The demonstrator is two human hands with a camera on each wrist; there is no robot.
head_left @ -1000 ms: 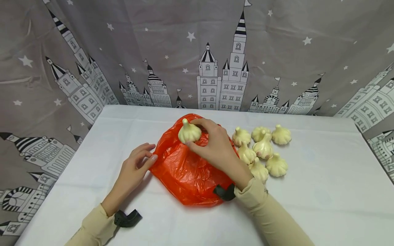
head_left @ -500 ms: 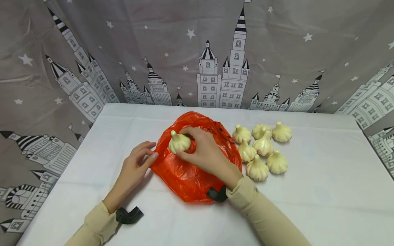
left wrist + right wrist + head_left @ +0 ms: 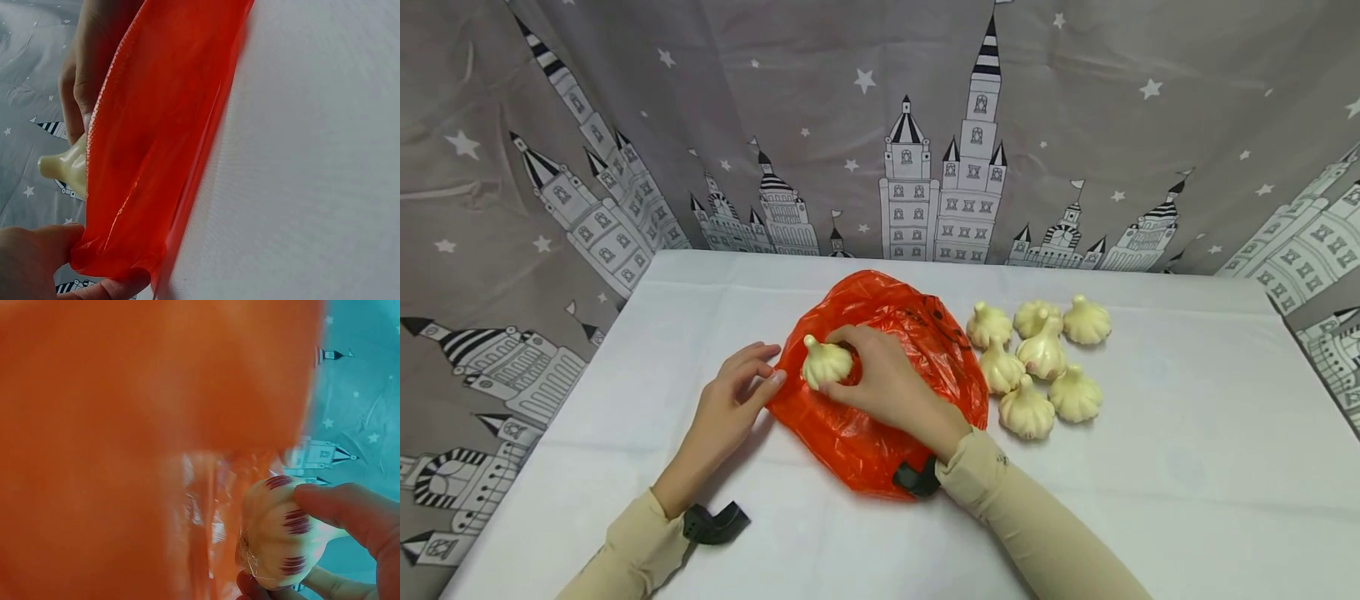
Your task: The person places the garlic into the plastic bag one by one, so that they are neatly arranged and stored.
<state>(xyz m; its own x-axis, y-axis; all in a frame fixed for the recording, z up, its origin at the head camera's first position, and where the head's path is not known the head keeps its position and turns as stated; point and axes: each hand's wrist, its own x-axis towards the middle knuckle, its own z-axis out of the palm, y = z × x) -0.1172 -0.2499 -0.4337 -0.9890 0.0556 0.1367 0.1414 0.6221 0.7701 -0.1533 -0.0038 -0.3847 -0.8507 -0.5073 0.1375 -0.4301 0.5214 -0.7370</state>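
In the head view my right hand (image 3: pixel 883 375) pinches a pale garlic bulb (image 3: pixel 826 363) by its side, over the left part of a red plastic bag (image 3: pixel 880 450). The right wrist view shows purple streaks on this bulb (image 3: pixel 278 531), with thumb and fingers on either side. My left hand (image 3: pixel 730 400) pinches the bag's left rim. In the left wrist view its thumb and a finger nip the red film (image 3: pixel 156 125), and the bulb's stem (image 3: pixel 53 165) shows past the bag's edge. The bag stands with its mouth spread; what lies inside is hidden.
Several more garlic bulbs (image 3: pixel 1041 354) sit clustered on the white tablecloth (image 3: pixel 1187 417), just right of the bag. Behind the table hangs a grey curtain (image 3: pixel 820 100) printed with castles and stars. A black wrist mount (image 3: pixel 715 523) sits below the left hand.
My right hand has carried the garlic bulb left and toward me, from the bag's far side to near its left rim. The left hand keeps its hold almost unmoved.
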